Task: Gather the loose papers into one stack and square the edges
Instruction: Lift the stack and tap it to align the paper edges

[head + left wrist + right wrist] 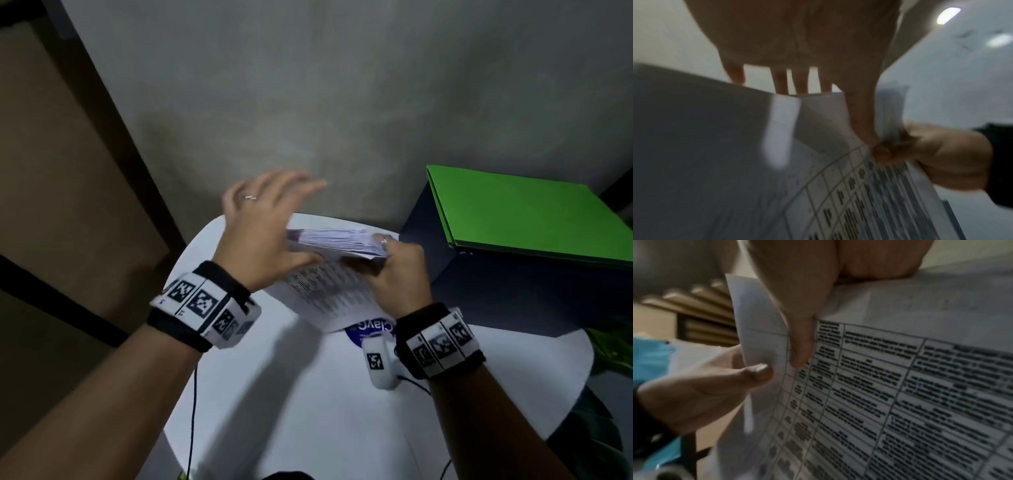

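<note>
A stack of papers (pixel 335 243) stands on edge over the white round table (pixel 308 411), and its front sheet (pixel 325 294), printed with a table, slopes towards me. My right hand (pixel 397 274) grips the stack's right end, with the thumb (pixel 797 321) on the printed sheet (pixel 900 386). My left hand (pixel 270 219) is at the stack's left end, blurred. Its fingers (pixel 781 81) reach straight past the top edge and its thumb (pixel 863 116) lies on the front sheet (pixel 859 194). In the right wrist view the left hand (pixel 694 394) touches the sheet's left edge.
A green folder (pixel 527 212) lies on a dark box (pixel 479 284) at the table's right. A blue round label (pixel 370 329) shows under the front sheet's lower corner. Plant leaves (pixel 609 342) reach in at the right, and a thin cable (pixel 193 411) hangs at the table's left edge.
</note>
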